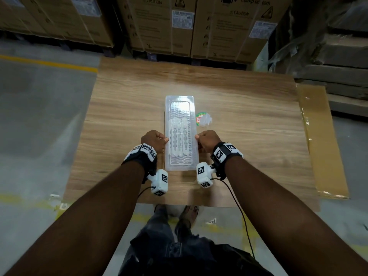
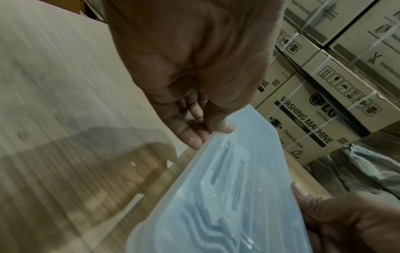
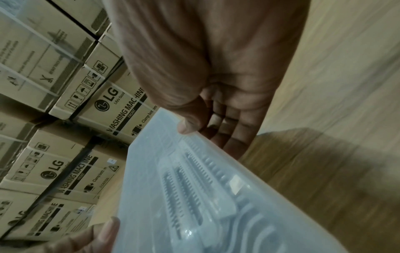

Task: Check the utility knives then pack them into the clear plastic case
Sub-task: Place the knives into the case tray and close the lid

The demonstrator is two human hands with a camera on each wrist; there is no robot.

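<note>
A long clear plastic case (image 1: 180, 132) lies lengthwise on the wooden table (image 1: 129, 108), its lid closed. White utility knives (image 1: 179, 140) show through the lid, side by side. My left hand (image 1: 154, 139) pinches the case's left rim, thumb on top and fingers underneath. My right hand (image 1: 207, 140) pinches the right rim the same way. In the left wrist view the left hand (image 2: 207, 130) holds the case (image 2: 227, 196) at its edge. The right wrist view shows the right hand (image 3: 201, 126) with its thumb on the case (image 3: 205, 188) and the fingers below it.
A small round label with a clear plastic scrap (image 1: 204, 119) lies just right of the case. Stacked cardboard boxes (image 1: 179, 26) stand behind the table. A cardboard sheet (image 1: 318, 136) sticks out along the table's right side. Grey floor lies to the left.
</note>
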